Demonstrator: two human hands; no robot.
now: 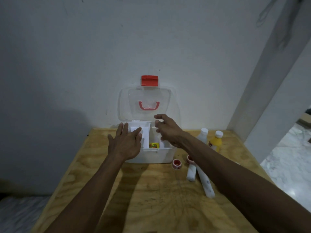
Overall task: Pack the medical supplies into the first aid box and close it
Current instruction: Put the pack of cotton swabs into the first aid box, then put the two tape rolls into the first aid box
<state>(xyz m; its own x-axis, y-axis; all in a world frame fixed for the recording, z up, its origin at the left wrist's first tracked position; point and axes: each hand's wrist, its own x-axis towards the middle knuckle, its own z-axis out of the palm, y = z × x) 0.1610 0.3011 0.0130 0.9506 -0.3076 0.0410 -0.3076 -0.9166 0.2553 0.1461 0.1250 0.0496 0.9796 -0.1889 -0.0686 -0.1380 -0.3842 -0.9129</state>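
A white first aid box stands open at the back of the wooden table, its clear lid with a red latch leaning against the wall. Inside lie white packets and a small yellow box. My left hand hovers over the box's left side with fingers straight. My right hand is above the right compartment, fingers loosely curled, nothing plainly held. To the right stand a white bottle and a yellow bottle. Two tape rolls and two white wrapped rolls lie in front.
The wooden table meets a white wall at the back. A white pillar rises at the right, with marble floor beyond it. The table's left edge drops off to a dark floor.
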